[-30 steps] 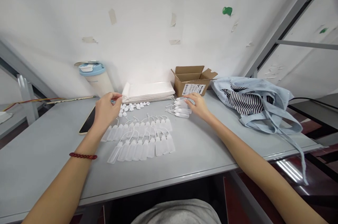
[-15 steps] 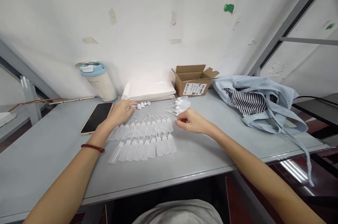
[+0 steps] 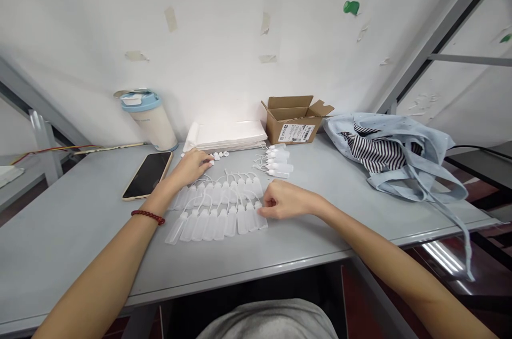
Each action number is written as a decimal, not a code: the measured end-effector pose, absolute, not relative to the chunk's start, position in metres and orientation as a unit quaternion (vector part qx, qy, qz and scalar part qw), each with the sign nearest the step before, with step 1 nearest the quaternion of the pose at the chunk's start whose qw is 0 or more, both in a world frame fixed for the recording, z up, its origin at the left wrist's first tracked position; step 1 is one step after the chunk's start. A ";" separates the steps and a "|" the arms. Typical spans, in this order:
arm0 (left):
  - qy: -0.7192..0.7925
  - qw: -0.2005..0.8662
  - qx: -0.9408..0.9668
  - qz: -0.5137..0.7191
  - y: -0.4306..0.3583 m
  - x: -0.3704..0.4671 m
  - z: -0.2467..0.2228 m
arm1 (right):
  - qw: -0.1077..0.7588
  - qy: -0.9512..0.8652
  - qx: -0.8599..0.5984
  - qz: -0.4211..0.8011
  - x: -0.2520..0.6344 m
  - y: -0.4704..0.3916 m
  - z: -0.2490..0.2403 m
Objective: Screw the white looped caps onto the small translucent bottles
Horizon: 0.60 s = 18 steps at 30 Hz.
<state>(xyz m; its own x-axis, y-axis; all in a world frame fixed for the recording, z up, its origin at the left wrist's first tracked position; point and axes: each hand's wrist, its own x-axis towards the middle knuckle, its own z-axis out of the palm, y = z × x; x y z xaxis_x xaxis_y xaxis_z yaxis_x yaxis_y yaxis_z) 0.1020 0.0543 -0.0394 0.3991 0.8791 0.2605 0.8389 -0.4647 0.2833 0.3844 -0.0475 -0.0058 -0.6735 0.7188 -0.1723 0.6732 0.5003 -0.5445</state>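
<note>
Two rows of small translucent bottles [image 3: 216, 224] with thin white strings lie on the grey table. My left hand [image 3: 192, 166] reaches over the left end of the back row, its fingertips pinched at a small pile of white caps [image 3: 218, 156]. Whether a cap is between them is too small to tell. My right hand [image 3: 280, 200] is curled, thumb and forefinger together at the right end of the front row, touching or just over the last bottle's top. Behind it lies a separate column of similar bottles [image 3: 279, 160].
Along the wall stand a blue-lidded cup [image 3: 154, 123], a stack of white sheets [image 3: 228, 136] and an open cardboard box [image 3: 294, 123]. A phone [image 3: 148, 175] lies at left, a light blue cloth bag [image 3: 392, 142] at right.
My right hand has moved from the separate column toward the front row's right end, uncovering that column's nearest bottles. My left hand has shifted slightly right, onto the caps.
</note>
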 end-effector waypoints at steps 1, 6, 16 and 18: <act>0.516 0.053 0.834 0.189 0.054 0.103 -0.040 | 0.035 -0.863 -0.406 0.300 0.384 -0.047 -0.006; 0.524 0.048 0.829 0.189 0.051 0.106 -0.041 | 0.005 -0.832 -0.437 0.342 0.383 -0.048 -0.006; 0.528 0.040 0.815 0.236 0.035 0.114 -0.033 | -0.014 -0.786 -0.470 0.401 0.380 -0.049 -0.007; 0.526 0.054 0.806 0.266 0.028 0.118 -0.027 | -0.006 -0.785 -0.472 0.402 0.381 -0.049 -0.008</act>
<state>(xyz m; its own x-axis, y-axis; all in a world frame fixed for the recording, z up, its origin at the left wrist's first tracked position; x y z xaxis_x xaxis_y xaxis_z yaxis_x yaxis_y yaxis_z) 0.1183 0.0282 -0.0274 0.3047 0.8768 0.3720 0.8191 -0.4406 0.3675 0.3814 -0.0485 -0.0079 -0.5553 0.7355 -0.3882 0.7452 0.2329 -0.6248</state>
